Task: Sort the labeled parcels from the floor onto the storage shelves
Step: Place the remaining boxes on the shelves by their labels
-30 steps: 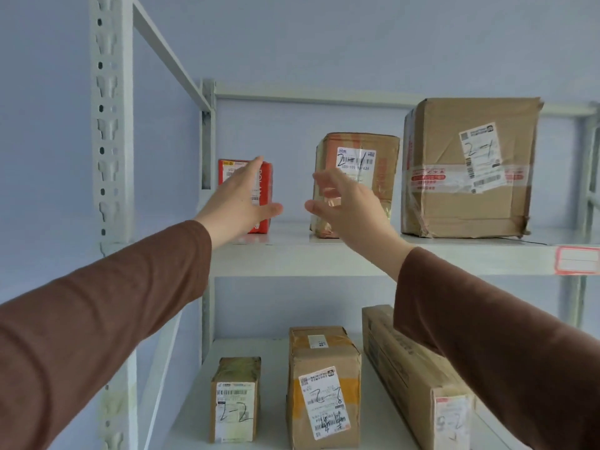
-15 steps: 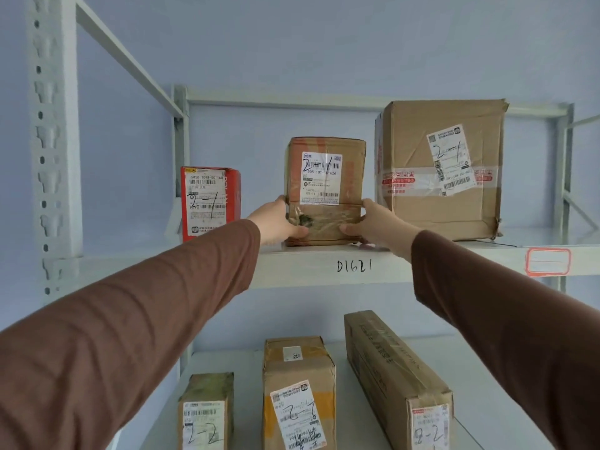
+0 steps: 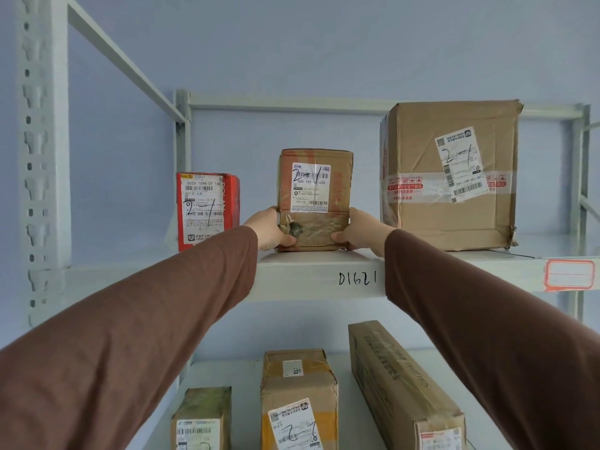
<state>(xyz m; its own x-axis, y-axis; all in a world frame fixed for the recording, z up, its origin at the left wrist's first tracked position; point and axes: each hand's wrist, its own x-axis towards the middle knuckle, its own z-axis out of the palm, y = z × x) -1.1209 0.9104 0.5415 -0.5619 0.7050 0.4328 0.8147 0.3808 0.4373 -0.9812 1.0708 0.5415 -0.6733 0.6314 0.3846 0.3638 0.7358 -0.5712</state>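
Holding the box (image 3: 314, 199) low on both sides, left hand (image 3: 271, 232) & right hand (image 3: 358, 230) in a pinching grip w/ thumbs on its front, arms stretched up. It sits upright on the shelf (image 3: 319, 276) btwn the red box (image 3: 206, 211) & big carton (image 3: 449, 175). I'd guess light, stiff card, slick tape: squeeze near the base.

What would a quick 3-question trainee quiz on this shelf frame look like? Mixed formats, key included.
1. True or false: both hands, left hand and right hand, grip the middle parcel.
2. How many parcels stand on the upper shelf?
3. Which parcel is nearest the shelf's left post? A) red parcel B) large brown parcel C) long carton

Key: 1 true; 2 three; 3 A
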